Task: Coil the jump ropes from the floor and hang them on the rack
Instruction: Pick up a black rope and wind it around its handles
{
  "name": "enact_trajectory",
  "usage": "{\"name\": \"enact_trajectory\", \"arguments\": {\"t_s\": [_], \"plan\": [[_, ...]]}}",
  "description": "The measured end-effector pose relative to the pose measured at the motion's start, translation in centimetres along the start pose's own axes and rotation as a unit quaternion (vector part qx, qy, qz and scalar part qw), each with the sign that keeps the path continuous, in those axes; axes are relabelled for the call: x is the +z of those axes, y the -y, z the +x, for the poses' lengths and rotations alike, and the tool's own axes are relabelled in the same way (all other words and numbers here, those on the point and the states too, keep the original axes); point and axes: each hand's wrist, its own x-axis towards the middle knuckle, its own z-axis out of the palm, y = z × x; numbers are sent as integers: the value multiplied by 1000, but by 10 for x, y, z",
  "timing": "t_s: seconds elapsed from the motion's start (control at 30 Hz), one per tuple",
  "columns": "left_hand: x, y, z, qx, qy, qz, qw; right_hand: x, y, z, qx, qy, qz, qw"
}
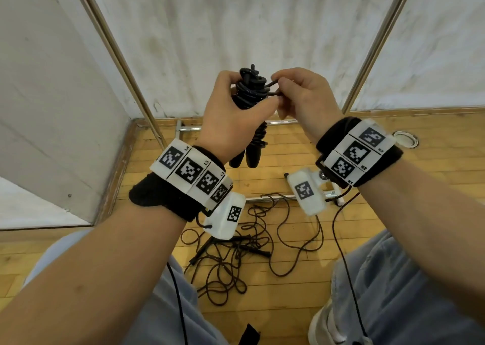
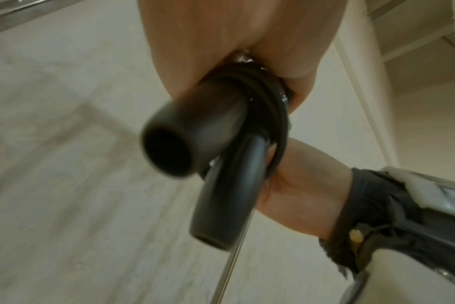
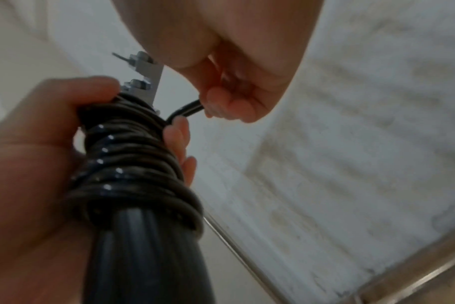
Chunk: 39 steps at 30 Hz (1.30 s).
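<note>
A person's left hand [image 1: 231,119] grips a black jump rope [image 1: 250,95] at chest height in front of a metal rack [image 1: 126,64], the fingers curled round the cord wound about its two handles [image 1: 244,157], which hang side by side below the fist. The right hand [image 1: 301,100] pinches a short loop of the cord [image 3: 187,109] just beside the top of the winding, apparently working the free end under a turn to lock the coil. The cord looks glossy and springy (highlights run down each turn in the right wrist view), so it will likely try to unwind if the left hand slackens; the firm place to hold is where it is held now, across the turns and both handles at once. The bundle appears light, and the stiff plastic handles give it a backbone, while the loop at the top is the natural part to slip over a hook or bar. At the person's feet, more jump ropes [image 1: 236,260] lie in a loose tangle on the wooden floor [image 1: 288,305], touching the rack's low base bar [image 1: 267,197]; thin and limp, they are best lifted by a handle rather than by the snarl.
</note>
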Motion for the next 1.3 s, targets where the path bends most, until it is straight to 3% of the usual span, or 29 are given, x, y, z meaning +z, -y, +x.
{"name": "enact_trajectory", "arguments": {"t_s": [0.1,0.27,0.6,0.73,0.87,1.3], "plan": [[-3,4,2,-27,9,-15,999,-4,6,2,3,-2,29,1000],[4,-9,4,-35,17,-63,997,0,26,5,-62,-28,-6,998],[5,-109,57,40,-17,90,995,-19,110,29,-186,-44,-23,981],[5,-154,76,72,-41,83,993,-30,154,44,-197,-58,5,979],[2,-194,92,101,-78,51,990,-36,189,54,-219,-28,-46,974],[-37,-285,157,162,-162,9,973,-5,288,117,-243,-98,3,965]]}}
